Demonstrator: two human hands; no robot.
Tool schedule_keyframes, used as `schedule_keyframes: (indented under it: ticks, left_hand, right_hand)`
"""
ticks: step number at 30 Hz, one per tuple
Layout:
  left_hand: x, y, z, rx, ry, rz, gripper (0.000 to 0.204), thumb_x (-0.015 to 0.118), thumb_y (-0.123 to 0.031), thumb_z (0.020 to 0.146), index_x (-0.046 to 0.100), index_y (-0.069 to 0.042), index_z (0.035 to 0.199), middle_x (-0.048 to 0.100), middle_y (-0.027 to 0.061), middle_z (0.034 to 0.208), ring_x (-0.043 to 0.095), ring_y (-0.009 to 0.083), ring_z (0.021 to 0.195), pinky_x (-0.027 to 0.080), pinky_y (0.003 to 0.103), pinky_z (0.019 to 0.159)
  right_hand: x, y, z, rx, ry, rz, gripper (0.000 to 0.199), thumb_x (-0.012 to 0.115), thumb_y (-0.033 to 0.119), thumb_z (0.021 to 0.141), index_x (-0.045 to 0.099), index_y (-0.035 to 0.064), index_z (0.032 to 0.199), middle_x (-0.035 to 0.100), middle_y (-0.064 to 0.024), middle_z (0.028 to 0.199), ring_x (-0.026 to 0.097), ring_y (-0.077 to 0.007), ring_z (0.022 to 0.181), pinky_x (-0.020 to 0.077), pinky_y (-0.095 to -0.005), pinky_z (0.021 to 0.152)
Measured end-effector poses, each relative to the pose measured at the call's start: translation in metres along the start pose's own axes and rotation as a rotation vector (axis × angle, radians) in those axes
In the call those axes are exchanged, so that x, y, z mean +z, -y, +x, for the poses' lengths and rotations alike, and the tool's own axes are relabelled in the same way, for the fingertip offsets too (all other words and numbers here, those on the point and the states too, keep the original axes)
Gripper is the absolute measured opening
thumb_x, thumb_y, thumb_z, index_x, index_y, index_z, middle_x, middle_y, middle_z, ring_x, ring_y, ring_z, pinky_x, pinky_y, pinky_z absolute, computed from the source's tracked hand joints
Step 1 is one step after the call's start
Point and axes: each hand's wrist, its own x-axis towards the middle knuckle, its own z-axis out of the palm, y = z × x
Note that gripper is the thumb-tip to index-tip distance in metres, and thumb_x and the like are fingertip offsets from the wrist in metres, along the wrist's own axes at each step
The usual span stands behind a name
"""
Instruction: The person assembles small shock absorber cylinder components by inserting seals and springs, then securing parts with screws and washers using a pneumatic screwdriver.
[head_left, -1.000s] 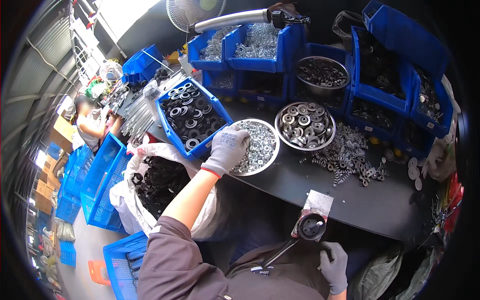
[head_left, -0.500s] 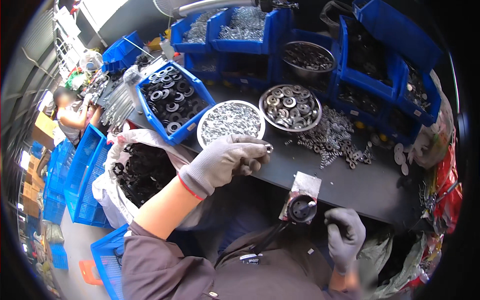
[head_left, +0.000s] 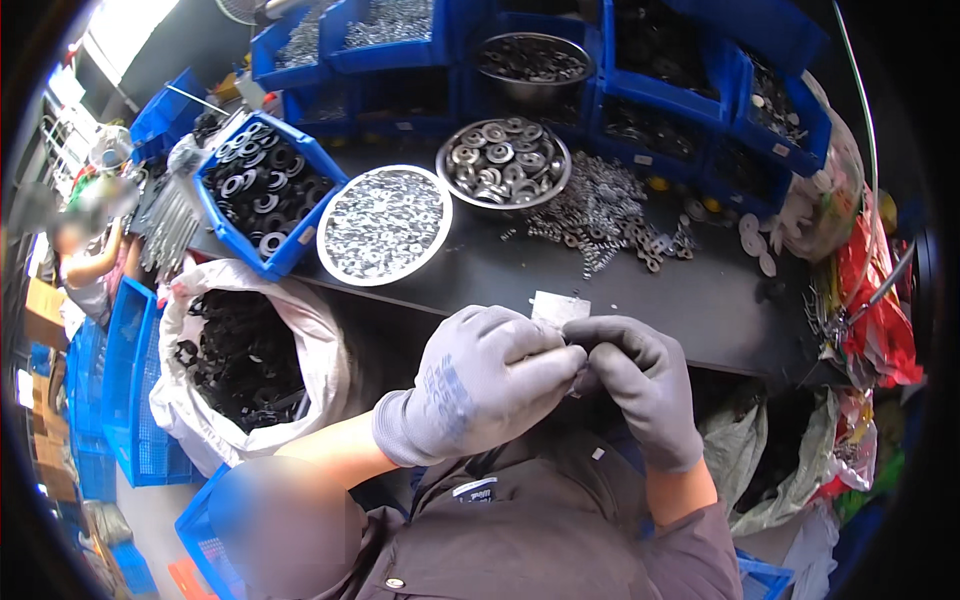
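Note:
Both hands wear grey gloves and meet in front of a small metal fixture (head_left: 560, 307) at the table's near edge. My left hand (head_left: 480, 375) is closed, thumb and fingers pinched together at the fixture's near side. My right hand (head_left: 645, 385) is curled with its thumb and forefinger pinched against the left fingertips. Whatever sits between the fingers is hidden or too small to make out. The hands cover the fixture's lower part. Beyond them stand a white round tub (head_left: 447, 222) of small shiny metal parts and a steel bowl (head_left: 564, 170) of ring-shaped metal pieces.
Loose small metal parts (head_left: 600, 205) lie spread on the dark table (head_left: 460, 285). Blue bins (head_left: 395, 50) line its back. A blue bin (head_left: 300, 245) of black and silver rings stands left, above a white sack (head_left: 325, 345) of black parts. A person (head_left: 90, 265) works at far left.
My left hand, which held a small shiny metal piece near the white tub, has come down to the fixture. My right hand has moved up and left to meet it. The view has shifted.

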Motion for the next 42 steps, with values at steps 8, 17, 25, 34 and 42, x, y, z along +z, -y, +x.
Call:
schedule_keyframes:
  ticks: [8, 17, 25, 34, 42]
  left_hand:
    - [0.018, 0.002, 0.002, 0.162, -0.132, -0.030, 0.038, 0.080, -0.013, 0.060, 0.074, -0.016, 0.097, 0.063, -0.0038, 0.093, 0.061, 0.0165, 0.080, 0.049, 0.032, 0.066]
    - [0.016, 0.005, -0.007, 0.091, -0.142, -0.090, 0.038, 0.080, -0.010, 0.062, 0.074, -0.016, 0.099, 0.061, -0.0028, 0.097, 0.061, 0.0183, 0.082, 0.049, 0.034, 0.067]
    - [0.031, 0.022, -0.032, -0.325, -0.151, -0.452, 0.040, 0.059, 0.007, 0.079, 0.063, 0.002, 0.118, 0.064, 0.0190, 0.109, 0.063, 0.0327, 0.100, 0.050, 0.040, 0.088]
    - [0.072, 0.019, -0.038, -0.333, 0.025, -0.830, 0.032, 0.058, 0.000, 0.085, 0.061, 0.002, 0.117, 0.061, 0.0163, 0.098, 0.057, 0.0345, 0.094, 0.045, 0.044, 0.086]
    - [0.077, 0.020, -0.038, -0.386, 0.058, -0.912, 0.023, 0.053, -0.005, 0.095, 0.059, 0.001, 0.116, 0.055, 0.0151, 0.092, 0.052, 0.0313, 0.086, 0.043, 0.042, 0.081]
  right_hand:
    - [-0.021, 0.014, -0.002, 0.145, 0.172, 0.115, 0.033, 0.082, 0.008, 0.080, 0.073, -0.0046, 0.109, 0.073, -0.0096, 0.106, 0.067, -0.0137, 0.097, 0.0528, -0.0286, 0.090]
    - [-0.020, 0.009, 0.001, 0.131, 0.176, -0.029, 0.027, 0.082, 0.000, 0.076, 0.075, -0.0042, 0.102, 0.073, -0.0071, 0.096, 0.067, -0.0119, 0.090, 0.0530, -0.0263, 0.084]
    - [-0.023, -0.002, 0.018, -0.224, 0.006, -0.321, 0.026, 0.084, 0.004, 0.073, 0.076, -0.0004, 0.098, 0.070, -0.0066, 0.083, 0.064, -0.0141, 0.079, 0.0503, -0.0270, 0.073]
    - [-0.025, -0.008, 0.027, -0.274, 0.211, -0.547, 0.026, 0.080, 0.005, 0.076, 0.076, 0.0043, 0.102, 0.071, -0.0079, 0.086, 0.066, -0.0198, 0.081, 0.0517, -0.0312, 0.073]
    - [-0.029, -0.011, 0.034, -0.402, 0.282, -0.646, 0.024, 0.080, 0.010, 0.077, 0.075, 0.0050, 0.101, 0.070, -0.0114, 0.087, 0.069, -0.0266, 0.080, 0.0542, -0.0339, 0.071]
